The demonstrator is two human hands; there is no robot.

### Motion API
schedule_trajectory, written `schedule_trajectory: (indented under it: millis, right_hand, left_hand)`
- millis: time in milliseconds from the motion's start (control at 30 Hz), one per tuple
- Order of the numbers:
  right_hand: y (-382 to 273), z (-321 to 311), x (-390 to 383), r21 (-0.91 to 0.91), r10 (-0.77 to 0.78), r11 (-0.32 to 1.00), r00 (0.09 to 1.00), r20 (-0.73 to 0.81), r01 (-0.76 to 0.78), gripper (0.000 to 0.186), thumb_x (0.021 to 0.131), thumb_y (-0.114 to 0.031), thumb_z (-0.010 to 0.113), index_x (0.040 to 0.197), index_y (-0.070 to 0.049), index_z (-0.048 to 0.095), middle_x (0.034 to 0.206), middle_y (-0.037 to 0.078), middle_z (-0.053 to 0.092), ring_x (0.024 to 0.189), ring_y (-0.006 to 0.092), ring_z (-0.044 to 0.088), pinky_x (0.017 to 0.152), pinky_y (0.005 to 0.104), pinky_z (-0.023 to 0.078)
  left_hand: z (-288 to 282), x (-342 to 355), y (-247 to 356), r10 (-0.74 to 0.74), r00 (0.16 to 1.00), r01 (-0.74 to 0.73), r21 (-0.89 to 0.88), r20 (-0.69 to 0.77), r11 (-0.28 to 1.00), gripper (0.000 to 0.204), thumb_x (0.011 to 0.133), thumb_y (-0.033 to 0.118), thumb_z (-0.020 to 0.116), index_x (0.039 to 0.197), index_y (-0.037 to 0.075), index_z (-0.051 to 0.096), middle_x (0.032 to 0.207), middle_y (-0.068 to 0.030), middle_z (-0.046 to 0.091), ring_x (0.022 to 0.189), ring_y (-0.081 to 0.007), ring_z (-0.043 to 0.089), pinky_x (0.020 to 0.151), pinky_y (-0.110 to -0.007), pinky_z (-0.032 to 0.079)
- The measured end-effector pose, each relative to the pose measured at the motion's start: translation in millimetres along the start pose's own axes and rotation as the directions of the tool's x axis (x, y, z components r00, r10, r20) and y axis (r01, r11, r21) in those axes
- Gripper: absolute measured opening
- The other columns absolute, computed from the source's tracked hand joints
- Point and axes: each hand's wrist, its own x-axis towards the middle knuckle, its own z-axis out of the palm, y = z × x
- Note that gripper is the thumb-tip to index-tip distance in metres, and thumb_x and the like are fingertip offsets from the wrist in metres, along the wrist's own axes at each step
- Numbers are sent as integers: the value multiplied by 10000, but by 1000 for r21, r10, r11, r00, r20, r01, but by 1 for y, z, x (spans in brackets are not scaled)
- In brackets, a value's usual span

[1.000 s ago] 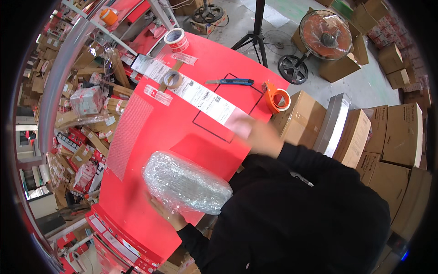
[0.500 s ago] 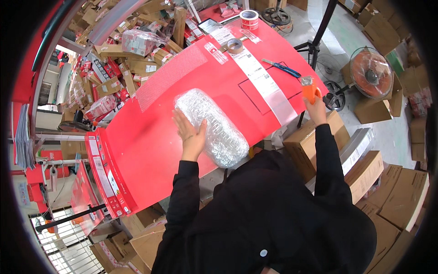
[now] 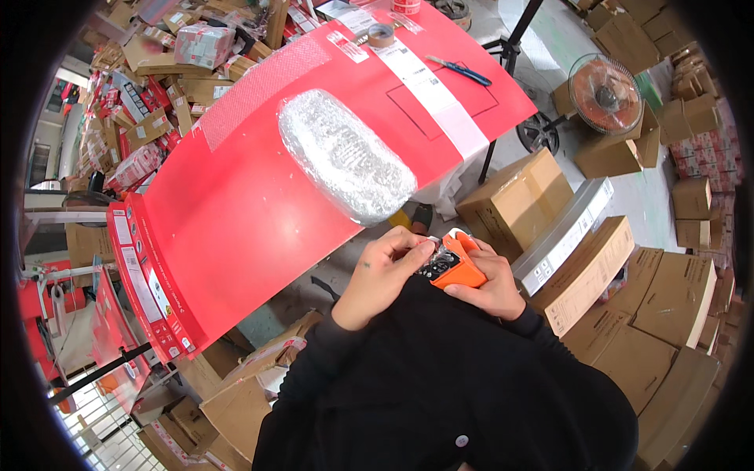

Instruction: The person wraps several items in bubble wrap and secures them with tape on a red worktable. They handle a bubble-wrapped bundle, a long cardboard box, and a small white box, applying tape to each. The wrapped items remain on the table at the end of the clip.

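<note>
An orange tape dispenser [image 3: 454, 264] is held close to my chest, off the near edge of the red table [image 3: 236, 204]. My right hand [image 3: 487, 282] grips its body from below. The fingertips of my left hand [image 3: 385, 271] pinch at the tape end on the dispenser's top. An oblong package wrapped in bubble wrap [image 3: 345, 157] lies on the table just beyond my hands, with neither hand touching it.
A strip of white labels [image 3: 428, 86], a blue cutter [image 3: 459, 71] and tape rolls [image 3: 381, 33] lie at the table's far end. Cardboard boxes [image 3: 514, 200] are stacked to my right, with a fan [image 3: 605, 82] beyond. Cluttered boxes and parcels fill the left side.
My right hand has brought the orange dispenser from the table's right edge to my chest. The left hand left the wrapped package and joined it at the dispenser.
</note>
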Motion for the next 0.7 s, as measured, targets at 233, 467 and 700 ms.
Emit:
schedule_trajectory:
  millis: [233, 467, 700]
  right_hand:
    - [1, 25, -38, 419, 317, 871, 945, -81, -256, 411, 903, -332, 848, 1063, 41, 780, 979, 124, 794, 987, 207, 744, 966, 368, 527]
    - [111, 97, 38, 566, 468, 641, 849, 246, -518, 443, 1061, -410, 691, 967, 19, 747, 760, 54, 723, 604, 103, 649, 586, 283, 538]
    - [140, 156, 33, 418, 304, 856, 950, 72, -306, 530, 965, -326, 803, 1370, -29, 635, 1181, 124, 743, 1079, 215, 705, 1029, 400, 528]
  left_hand:
    - [-24, 39, 6, 313, 906, -183, 404, -284, 897, 193, 1032, 180, 688, 1032, 1, 758, 883, -40, 735, 882, -144, 677, 828, -320, 524]
    - [-174, 186, 5, 607, 784, 285, 945, -132, -162, 559, 977, 431, 737, 1415, 96, 643, 1429, -180, 587, 1404, -349, 498, 1163, -526, 374]
    - [-294, 224, -23, 127, 928, 232, 807, -351, 543, 801, 1012, 463, 700, 1648, 79, 401, 1639, -194, 459, 1508, -319, 459, 1235, -398, 376]
